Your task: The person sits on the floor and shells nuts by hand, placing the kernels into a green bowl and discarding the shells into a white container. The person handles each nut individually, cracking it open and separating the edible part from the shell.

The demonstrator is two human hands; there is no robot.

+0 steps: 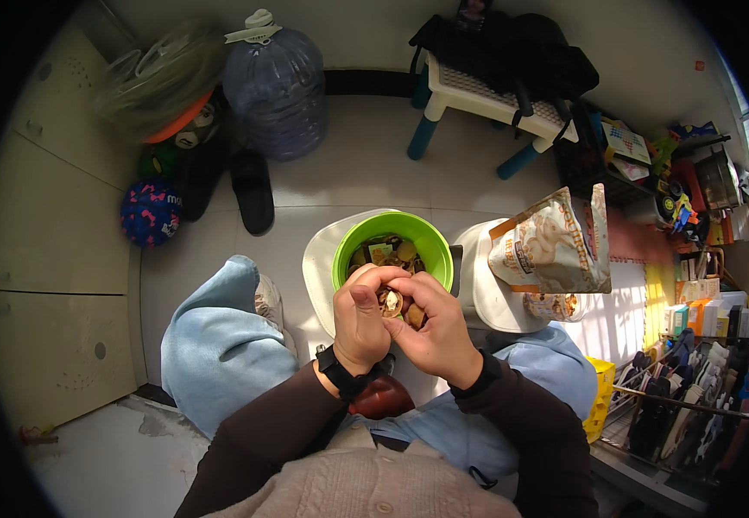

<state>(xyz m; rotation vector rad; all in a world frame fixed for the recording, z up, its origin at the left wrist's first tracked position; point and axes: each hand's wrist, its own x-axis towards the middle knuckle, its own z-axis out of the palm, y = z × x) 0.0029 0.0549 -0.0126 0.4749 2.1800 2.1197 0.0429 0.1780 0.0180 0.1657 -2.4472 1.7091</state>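
Both of my hands meet over the near rim of a round green plastic bowl [442, 239], with their fingertips together around a cracked walnut [390, 302], whose pale kernel shows in the shell. My left hand [362, 317] grips it from the left, and my right hand [432, 317] from the right. Walnut shells [405, 251] and a small printed packet lie in the bowl, which rests on a pale padded seat [320, 259]. On a similar seat to the right, a printed foil snack pouch [542, 249] stands beside a clear container of nut pieces [555, 305].
A large water bottle [275, 97], black slippers [252, 192] and a patterned ball [151, 212] are at the upper left. A white stool [478, 87] with black bags on it stands beyond. A shoe rack [678, 395] and shelves of boxes line the right.
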